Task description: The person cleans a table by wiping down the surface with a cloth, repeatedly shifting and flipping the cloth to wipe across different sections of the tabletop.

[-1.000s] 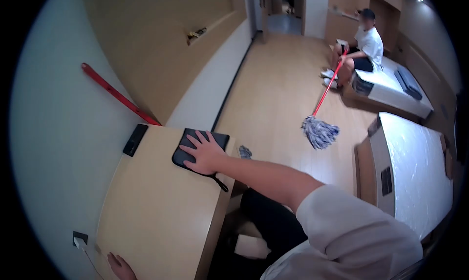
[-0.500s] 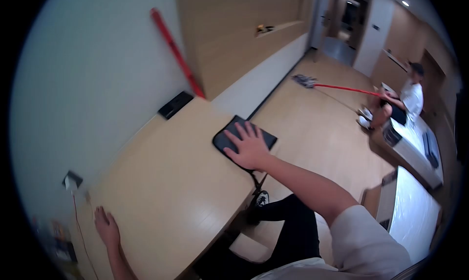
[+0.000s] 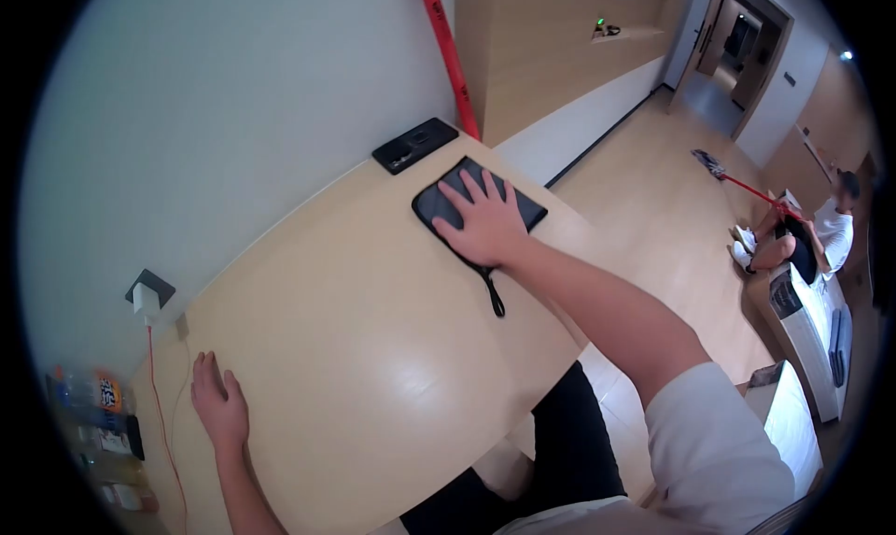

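Observation:
My right hand [image 3: 487, 225] lies flat with fingers spread on a dark zip pouch [image 3: 431, 202]. The pouch rests on the wooden table [image 3: 327, 339], its black wrist strap [image 3: 497, 301] trailing toward me. Close behind it, by the wall, is a flat black object [image 3: 415, 146] that looks like a phone. On the table's left side, my left hand [image 3: 220, 406] rests with fingers stretched out and holds nothing.
A charger [image 3: 146, 302] with a red cable is plugged in at the left wall, above several bottles [image 3: 107, 395]. A red pole [image 3: 448, 54] leans at the table's far corner. At right, a seated person [image 3: 821, 227] holds a red-handled mop [image 3: 737, 184].
The pouch, under my right hand, has moved from the table's right edge farther in, nearer the black object. Its strap now lies on the tabletop. My view has shifted too.

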Demonstrator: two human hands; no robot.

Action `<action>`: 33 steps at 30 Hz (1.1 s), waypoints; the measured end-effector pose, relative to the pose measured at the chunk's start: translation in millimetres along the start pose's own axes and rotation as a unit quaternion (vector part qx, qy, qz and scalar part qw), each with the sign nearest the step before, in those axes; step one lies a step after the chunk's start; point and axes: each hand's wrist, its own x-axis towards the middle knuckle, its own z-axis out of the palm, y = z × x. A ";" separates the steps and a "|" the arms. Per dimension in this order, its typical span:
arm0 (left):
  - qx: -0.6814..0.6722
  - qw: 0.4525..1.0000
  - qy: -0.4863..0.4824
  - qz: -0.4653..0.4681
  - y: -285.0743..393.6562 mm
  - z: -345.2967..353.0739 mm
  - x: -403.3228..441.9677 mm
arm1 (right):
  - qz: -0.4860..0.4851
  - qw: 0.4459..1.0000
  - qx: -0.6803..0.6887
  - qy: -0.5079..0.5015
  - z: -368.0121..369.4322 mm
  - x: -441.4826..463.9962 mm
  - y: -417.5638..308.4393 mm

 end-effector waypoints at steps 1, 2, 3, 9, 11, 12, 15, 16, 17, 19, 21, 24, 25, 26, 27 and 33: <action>-0.001 1.000 0.000 0.001 2.9 -2.1 0.1 | 0.004 1.000 0.001 -0.003 3.3 16.2 -6.1; -0.002 1.000 0.001 0.003 4.5 -4.1 -0.4 | 0.008 1.000 0.001 -0.006 6.0 29.8 -12.1; 0.004 1.000 0.001 0.002 5.8 -4.6 -0.5 | 0.005 1.000 -0.004 -0.019 5.5 41.0 -17.8; 0.030 1.000 0.005 0.005 6.2 -4.2 -0.7 | -0.072 0.997 -0.003 -0.024 14.4 45.3 -51.2; 0.030 1.000 0.005 0.005 5.1 -4.1 0.0 | -0.127 0.991 -0.005 -0.030 19.3 28.0 -71.3; 0.026 0.999 0.017 0.011 5.7 -2.1 -0.6 | -0.157 0.987 -0.004 -0.032 23.9 13.7 -86.2; -0.015 0.999 0.036 0.025 -6.7 -7.3 1.1 | -0.265 0.957 0.115 0.031 29.9 -46.0 -129.3; -0.059 0.997 0.028 0.033 -24.4 -2.4 6.8 | -0.294 0.941 0.153 0.072 30.4 -69.1 -140.5; -0.110 0.993 0.013 0.051 -27.4 13.6 12.5 | -0.328 0.891 0.290 0.121 39.0 -89.7 -153.5; -0.119 0.991 0.024 0.059 -49.0 26.2 18.4 | -0.372 0.847 0.367 0.100 40.3 -139.6 -172.6; -0.097 0.993 0.005 0.068 -56.6 27.3 28.4 | -0.374 0.888 0.268 0.010 37.3 -171.4 -172.5; -0.028 0.993 -0.002 0.113 -74.8 31.6 38.7 | -0.351 0.896 0.265 -0.054 16.7 -199.3 -143.2; -0.019 0.993 -0.008 0.118 -60.4 14.5 26.3 | -0.348 0.897 0.260 -0.078 2.9 -205.2 -127.7; -0.007 0.993 -0.015 0.118 -52.4 2.5 7.2 | -0.327 0.906 0.265 -0.054 8.1 -208.5 -105.2; 0.005 0.993 -0.020 0.117 -48.9 -4.3 2.0 | -0.298 0.922 0.244 -0.034 5.2 -206.2 -81.4; -0.015 0.993 -0.041 0.108 -40.4 -6.8 8.6 | -0.041 0.994 0.078 0.059 -22.6 -189.2 73.1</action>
